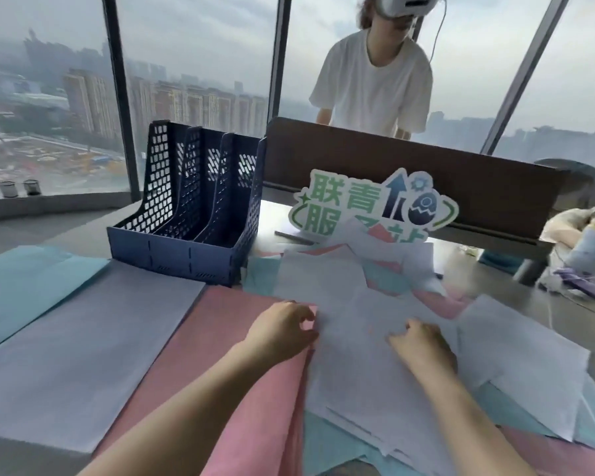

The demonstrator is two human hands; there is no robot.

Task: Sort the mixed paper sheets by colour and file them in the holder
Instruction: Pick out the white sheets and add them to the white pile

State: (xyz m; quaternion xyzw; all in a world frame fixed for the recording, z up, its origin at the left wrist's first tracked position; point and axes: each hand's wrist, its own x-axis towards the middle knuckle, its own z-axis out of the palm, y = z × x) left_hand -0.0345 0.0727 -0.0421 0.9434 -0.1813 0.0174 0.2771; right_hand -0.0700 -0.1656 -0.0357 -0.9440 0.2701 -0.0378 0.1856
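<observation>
A dark blue mesh file holder [189,207] with three slots stands at the back left of the desk, with no paper in it. In front of it lie sorted stacks: teal [24,280], white [93,348] and pink [241,383]. To the right sprawls a mixed pile [368,304] of white, pink and teal sheets. My left hand [282,329] pinches the edge of a pink sheet [308,321] at the pile's left side. My right hand [423,345] rests with curled fingers on a white sheet [354,359] atop the pile.
A green-and-white cut-out sign [371,204] leans against a dark desk divider [426,173]. Behind the divider stands a person in a white shirt [375,84]. Clutter and cables [581,266] lie at the right edge. Tall windows [49,97] run behind the desk.
</observation>
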